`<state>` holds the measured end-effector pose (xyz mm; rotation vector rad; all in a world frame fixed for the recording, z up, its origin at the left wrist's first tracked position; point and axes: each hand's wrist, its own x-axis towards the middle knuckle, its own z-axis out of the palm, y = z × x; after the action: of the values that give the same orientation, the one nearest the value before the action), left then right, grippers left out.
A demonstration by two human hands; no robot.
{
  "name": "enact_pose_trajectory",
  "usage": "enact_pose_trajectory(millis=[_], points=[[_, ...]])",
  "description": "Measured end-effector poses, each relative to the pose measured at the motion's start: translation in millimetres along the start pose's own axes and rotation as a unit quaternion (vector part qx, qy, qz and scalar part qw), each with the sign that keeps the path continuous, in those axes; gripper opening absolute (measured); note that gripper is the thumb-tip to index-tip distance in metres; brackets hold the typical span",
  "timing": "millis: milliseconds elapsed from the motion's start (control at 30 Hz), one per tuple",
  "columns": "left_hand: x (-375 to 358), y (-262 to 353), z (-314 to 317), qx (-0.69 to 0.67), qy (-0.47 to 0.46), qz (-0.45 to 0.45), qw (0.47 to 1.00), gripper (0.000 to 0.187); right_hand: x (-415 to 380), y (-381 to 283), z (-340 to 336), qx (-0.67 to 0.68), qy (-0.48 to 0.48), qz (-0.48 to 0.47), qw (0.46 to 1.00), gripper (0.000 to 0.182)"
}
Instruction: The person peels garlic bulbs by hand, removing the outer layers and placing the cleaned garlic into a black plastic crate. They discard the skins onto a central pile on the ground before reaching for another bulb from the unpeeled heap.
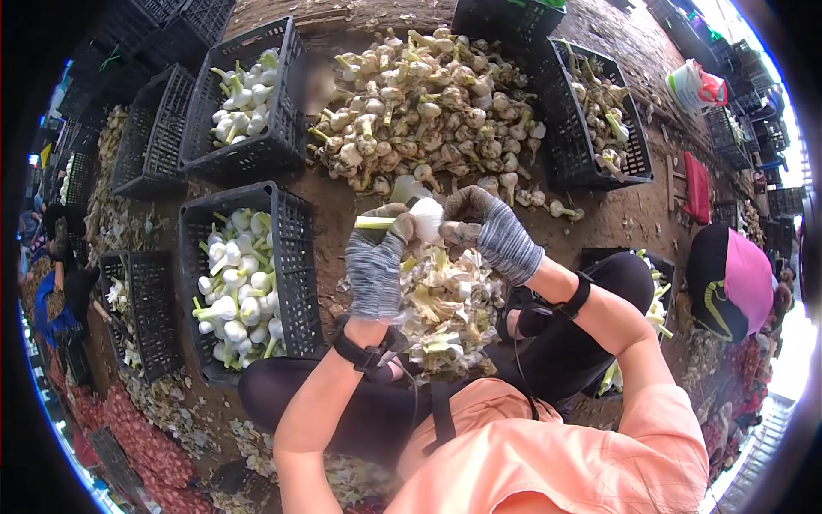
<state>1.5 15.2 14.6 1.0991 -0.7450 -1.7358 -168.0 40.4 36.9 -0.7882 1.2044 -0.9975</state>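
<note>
A white garlic bulb [428, 219] is held up in front of me, its cut green stem pointing left. My left hand [378, 257], in a grey knitted glove, is closed around the stem end. From the other side, the gloved fingers of my right hand [490, 230] are closed against the bulb. Below both hands lies a heap of loose garlic skins [449, 304] between my legs. Just beyond them rises a large pile of unpeeled garlic [428, 111] with dirty outer skins.
A black crate of clean white garlic [295, 265] stands at my left, with another crate [287, 141] behind it. At the right back is a crate of untrimmed garlic [638, 163]. A red stool-like object [696, 188] and a white bucket [685, 88] are farther right.
</note>
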Motion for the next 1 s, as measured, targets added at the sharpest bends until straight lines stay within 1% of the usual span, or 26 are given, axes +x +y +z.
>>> enact_pose_trajectory(millis=[33,100,133,167,200,233,267,300,333,367,433,467,500,567,633,700,767,833,867,900,933,967,1000], points=[[1,-2,-1,0.000,0.000,-0.001,1.000,0.019,-1,3,-3,0.000,0.001,0.000,1.000,0.026],[6,-4,-4,-0.041,0.030,-0.020,0.998,0.022,-1,9,-8,0.045,-0.062,0.023,0.997,0.025],[7,-1,-6,-0.041,0.032,-0.018,0.999,0.022,-1,10,-6,-0.097,-0.042,0.032,0.994,0.020],[7,4,-6,-0.035,0.050,-0.061,0.996,0.026,6,37,-17,-0.288,-0.055,-0.048,0.955,0.015],[7,8,-7,-0.029,0.069,-0.104,0.992,0.030,8,37,-17,-0.456,-0.070,-0.039,0.887,0.018],[12,5,-13,-0.029,0.070,-0.103,0.992,0.030,9,37,-17,-0.608,-0.081,-0.028,0.789,0.022],[18,-2,-20,-0.041,0.093,-0.129,0.986,0.030,10,47,-20,-0.608,-0.083,-0.030,0.789,0.022],[22,-3,-24,-0.053,0.118,-0.153,0.980,0.030,12,61,-24,-0.660,-0.121,0.021,0.741,0.028],[23,-3,-27,-0.082,0.099,-0.166,0.978,0.031,12,72,-28,-0.705,-0.159,0.071,0.688,0.034],[22,-2,-27,-0.082,0.107,-0.161,0.978,0.031,9,71,-27,-0.704,-0.166,0.065,0.687,0.034],[20,-2,-31,-0.267,0.108,-0.197,0.937,0.037,3,65,-26,-0.695,-0.155,0.042,0.701,0.041],[29,-15,-48,-0.283,0.110,-0.217,0.928,0.043,6,71,-29,-0.677,-0.152,0.037,0.719,0.042],[30,-15,-55,-0.319,0.098,-0.224,0.916,0.046,10,76,-32,-0.663,-0.146,0.035,0.733,0.039],[26,-12,-65,-0.316,0.159,-0.196,0.915,0.044,14,80,-35,-0.676,-0.160,0.065,0.717,0.039],[28,-6,-90,-0.339,0.156,-0.208,0.904,0.043,13,90,-44,-0.678,-0.171,0.055,0.713,0.038],[27,12,-92,-0.340,0.266,-0.157,0.888,0.036,15,101,-56,-0.682,-0.176,0.050,0.708,0.038],[38,14,-116,-0.362,0.279,-0.091,0.885,0.032,18,108,-65,-0.664,-0.203,0.104,0.712,0.037],[47,24,-134,-0.389,0.281,-0.059,0.875,0.030,24,110,-72,-0.660,-0.205,0.110,0.714,0.037],[49,33,-135,-0.380,0.291,-0.041,0.877,0.030,30,120,-83,-0.639,-0.208,0.108,0.732,0.037],[51,41,-133,-0.372,0.299,-0.027,0.878,0.029,32,116,-86,-0.619,-0.208,0.109,0.749,0.037],[57,44,-139,-0.369,0.284,-0.024,0.885,0.028,34,112,-90,-0.620,-0.201,0.126,0.748,0.038],[63,46,-144,-0.367,0.268,-0.020,0.891,0.026,45,120,-103,-0.640,-0.221,0.120,0.726,0.036],[69,51,-144,-0.364,0.285,-0.026,0.886,0.023,54,124,-112,-0.669,-0.222,0.136,0.696,0.033]])
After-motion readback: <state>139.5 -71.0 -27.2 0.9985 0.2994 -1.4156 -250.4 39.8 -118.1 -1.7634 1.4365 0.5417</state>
